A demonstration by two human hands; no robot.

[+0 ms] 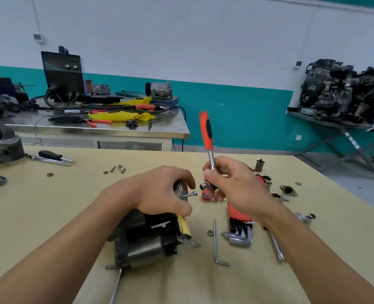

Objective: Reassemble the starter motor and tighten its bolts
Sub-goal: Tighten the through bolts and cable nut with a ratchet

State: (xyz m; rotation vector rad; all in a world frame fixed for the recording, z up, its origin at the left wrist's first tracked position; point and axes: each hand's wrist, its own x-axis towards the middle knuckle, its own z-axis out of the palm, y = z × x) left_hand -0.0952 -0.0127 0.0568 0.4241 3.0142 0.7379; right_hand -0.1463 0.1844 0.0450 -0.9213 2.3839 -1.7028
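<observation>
**Starter motor (144, 244) under my left hand (159, 189), ratchet (206, 128) in my right hand (232, 185)**

Nearest me, the motor lies on the yellow table (72, 205). My left fingers curl over its metal end and grip it. One bolt (191, 194) sticks out of that end toward my right hand, which is closed round the ratchet's chrome shank, orange handle pointing up. Its socket (203, 185) sits just short of the bolt head. Under my right wrist lies one set of hex keys (238, 233) in an orange holder, with one loose hex key (215, 244) beside it.

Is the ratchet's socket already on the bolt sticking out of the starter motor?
No, the socket on the ratchet in the right hand sits apart from the bolt head, a gap between them.
</observation>
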